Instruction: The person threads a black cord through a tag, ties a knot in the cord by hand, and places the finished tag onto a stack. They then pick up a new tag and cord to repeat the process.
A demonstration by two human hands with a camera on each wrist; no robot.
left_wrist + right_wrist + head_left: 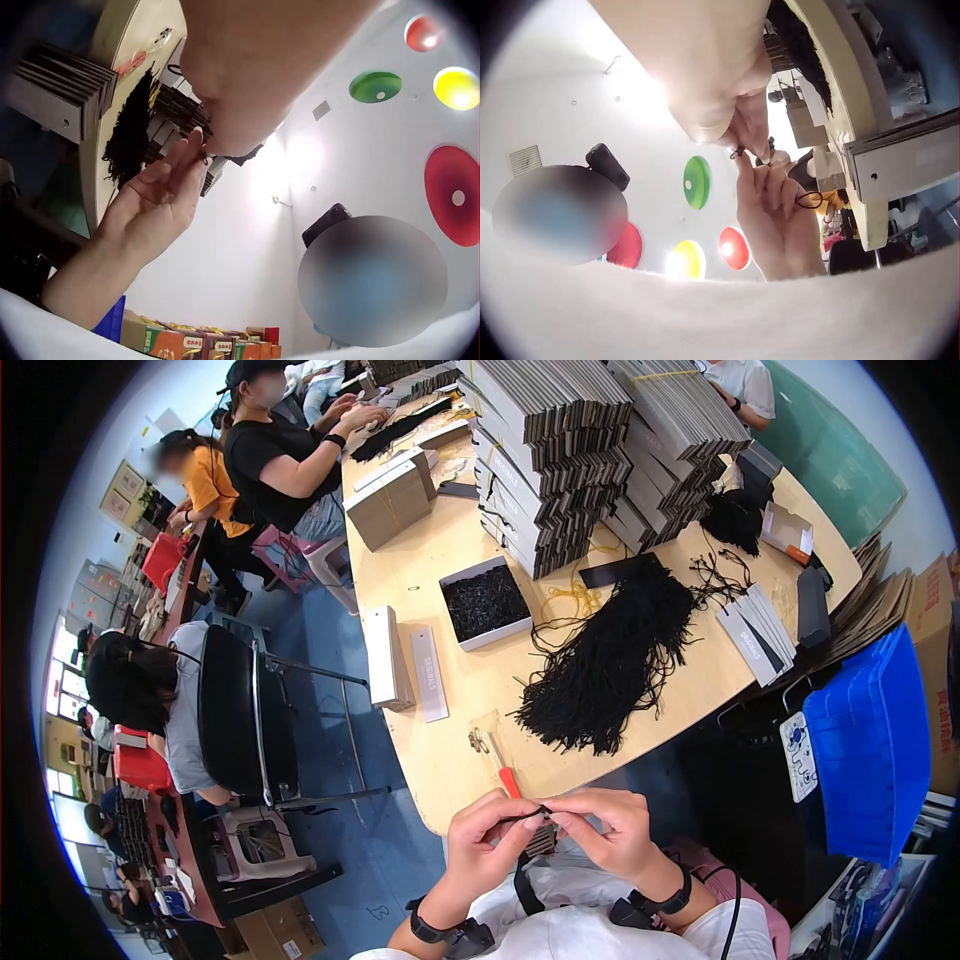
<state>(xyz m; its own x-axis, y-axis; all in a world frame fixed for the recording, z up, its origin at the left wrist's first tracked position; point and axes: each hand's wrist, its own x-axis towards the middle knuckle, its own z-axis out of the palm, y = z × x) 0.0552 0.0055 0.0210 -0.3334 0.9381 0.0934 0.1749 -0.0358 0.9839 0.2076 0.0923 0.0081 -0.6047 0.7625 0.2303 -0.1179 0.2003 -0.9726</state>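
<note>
Over the near table edge, my left hand (485, 845) and right hand (612, 840) meet at the fingertips. Both pinch a thin black cord (537, 814) between thumb and forefinger. Part of the cord forms a small loop (810, 199) beside the left hand's curled fingers in the right wrist view. A tiny dark end of cord (736, 153) shows where the fingertips meet; the rest there is hidden by the fingers. Just beyond the hands lies a red-handled tool (509, 781). Farther out is a heap of black cords (610, 660).
A white box of small black pieces (487, 603) stands mid-table. Left of it are a grey card stack (388, 660) and a single printed card (430, 675). Fanned cards (757, 635) lie right; tall card stacks (545, 460) rise behind. A blue bin (865, 745) stands beside the table.
</note>
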